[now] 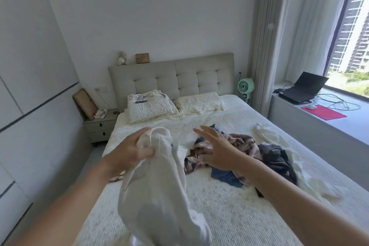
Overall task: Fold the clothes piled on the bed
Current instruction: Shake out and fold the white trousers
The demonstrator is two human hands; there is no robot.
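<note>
- Gripping a white garment (pixel 159 195) by its bunched top, the left hand (pixel 127 152) is holding it up over the bed (pixel 229 215); the right hand (pixel 217 150) is hovering just beside it, fingers spread wide, holding nothing.
- Judging by this, the person is picking out one piece for folding; next it probably needs a second grip and spreading flat.
- Heaped clothes (pixel 249 158) are crowding the bed's right side, beside a white sheet (pixel 279 146).

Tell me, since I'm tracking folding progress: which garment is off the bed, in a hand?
The white garment: the left hand grips its bunched top and it hangs. The patterned piece, dark piece and blue piece lie piled on the bed.
</note>
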